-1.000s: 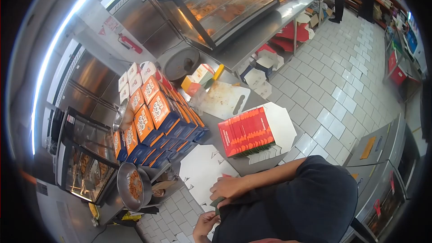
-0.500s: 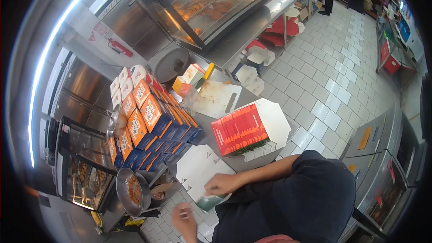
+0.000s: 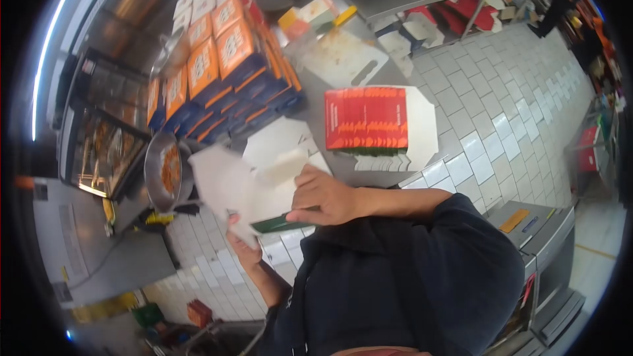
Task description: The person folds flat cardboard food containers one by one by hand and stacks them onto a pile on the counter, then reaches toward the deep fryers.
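In front of my body, a partly folded cardboard food box (image 3: 227,181) has a white inside and a dark green outer side. My left hand (image 3: 245,245) pinches its raised lower left panel at the edge. At its near right side, my right hand (image 3: 326,198) is closed on the cardboard beside the green strip, fingers bent inward. White flat cardboard (image 3: 280,133) lies behind on the counter; whether it belongs to the same box I cannot tell. Right of it sits a stack of red flat box blanks (image 3: 366,118) with white flaps.
Orange and blue boxes (image 3: 204,69) are piled at the left. A metal pan (image 3: 155,175) with brown food stands near a glass display case (image 3: 105,142). Behind the red blanks lies a stained white cutting board (image 3: 343,56). A person in dark trousers (image 3: 554,6) stands far right.
My left hand has come up to the cardboard and taken hold of its panel, which is now lifted. The right hand stays on the near side. The view has tilted downward.
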`<state>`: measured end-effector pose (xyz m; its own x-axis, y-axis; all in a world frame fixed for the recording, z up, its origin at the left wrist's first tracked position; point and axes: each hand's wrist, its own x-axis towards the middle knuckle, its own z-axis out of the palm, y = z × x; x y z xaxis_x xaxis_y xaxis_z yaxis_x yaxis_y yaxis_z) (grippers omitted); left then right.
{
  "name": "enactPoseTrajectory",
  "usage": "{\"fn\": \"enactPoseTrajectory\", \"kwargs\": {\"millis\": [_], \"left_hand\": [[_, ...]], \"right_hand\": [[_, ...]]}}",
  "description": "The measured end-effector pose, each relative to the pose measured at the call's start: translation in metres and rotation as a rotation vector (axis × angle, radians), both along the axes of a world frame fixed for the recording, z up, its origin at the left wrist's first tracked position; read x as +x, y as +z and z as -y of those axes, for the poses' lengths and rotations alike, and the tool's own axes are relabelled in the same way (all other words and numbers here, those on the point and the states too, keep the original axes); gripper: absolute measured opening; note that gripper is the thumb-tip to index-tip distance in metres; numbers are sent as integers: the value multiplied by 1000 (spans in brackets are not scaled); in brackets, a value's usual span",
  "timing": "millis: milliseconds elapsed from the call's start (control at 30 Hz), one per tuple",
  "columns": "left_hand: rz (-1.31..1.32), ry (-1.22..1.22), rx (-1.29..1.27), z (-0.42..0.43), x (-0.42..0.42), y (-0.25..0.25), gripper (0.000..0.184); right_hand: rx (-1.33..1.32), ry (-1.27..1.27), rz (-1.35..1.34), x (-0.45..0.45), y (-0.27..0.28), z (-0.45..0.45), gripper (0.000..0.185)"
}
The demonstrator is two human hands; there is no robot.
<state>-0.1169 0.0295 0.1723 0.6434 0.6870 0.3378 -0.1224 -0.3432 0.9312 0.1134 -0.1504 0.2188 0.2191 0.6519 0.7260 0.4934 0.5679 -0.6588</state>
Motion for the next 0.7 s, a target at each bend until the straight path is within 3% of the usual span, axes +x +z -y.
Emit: {"fn": "enactPoseTrajectory", "kwargs": {"millis": [33,67,133,233,300,400,467,500,567,600,633,700], "left_hand": [[42,-227,-159,-4,-3,3,77],[39,-262,-151,-6,-10,-1,67],[17,-137,57,2,-9,-4,49],[-19,48,229,29,49,37,30],[-8,55,381,30,66,42,28],[-62,8,227,41,65,41,27],[-198,-126,381,35,58,32,30],[-241,-171,428,32,55,31,32],[-220,-198,676,24,63,42,66],[-86,-53,668,34,76,40,107],[81,57,613,42,94,31,128],[13,60,741,59,111,20,123]], "right_hand": [[-16,-65,50,1,1,2,21],[-28,-122,98,2,1,4,22],[-29,-160,159,3,-5,5,23],[-56,-221,298,1,-2,7,25],[-6,-220,294,-3,-2,6,25],[-55,-311,322,2,-8,10,24],[-55,-304,336,8,-5,10,23],[-54,-305,344,10,-4,13,22],[-101,-304,208,8,-6,16,21],[-133,-315,67,7,-6,17,20],[-142,-336,76,5,-9,16,20],[-133,-268,-344,-1,-13,15,19]]}}
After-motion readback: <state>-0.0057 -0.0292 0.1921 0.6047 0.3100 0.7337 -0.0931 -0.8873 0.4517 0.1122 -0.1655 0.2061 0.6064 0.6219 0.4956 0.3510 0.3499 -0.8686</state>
